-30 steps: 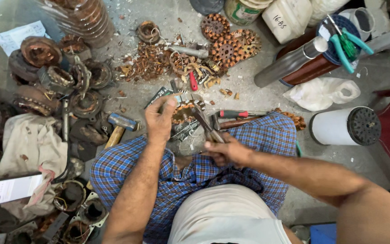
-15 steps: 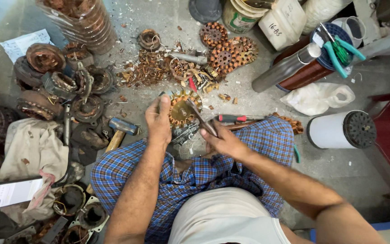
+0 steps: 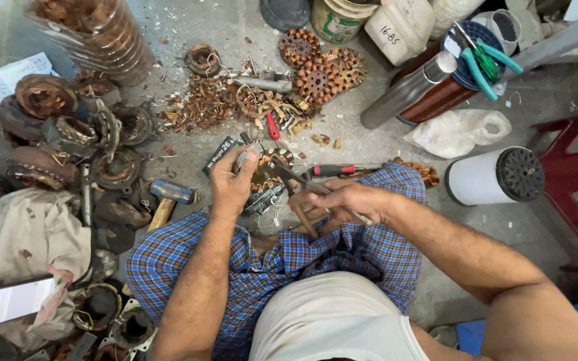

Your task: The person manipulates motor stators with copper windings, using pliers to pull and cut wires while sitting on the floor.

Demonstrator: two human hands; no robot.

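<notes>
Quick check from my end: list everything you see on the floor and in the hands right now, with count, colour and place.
motor winding: one, copper, floor centre, under left hand
pliers: one, dark metal, in right hand, tip at the winding
screwdriver: one, red and black handle, right of the winding
hammer: one, grey head, wooden handle, left of left hand
copper scrap: pile, reddish, above the hands
toothed rotor discs: about three, rusty, top centre
motor housings: many, rusty, left
white cylinder: one, dark perforated cap, right
plastic bag: one, white, right
red stool: one, far right
left hand: on the winding
right hand: gripping the pliers
</notes>
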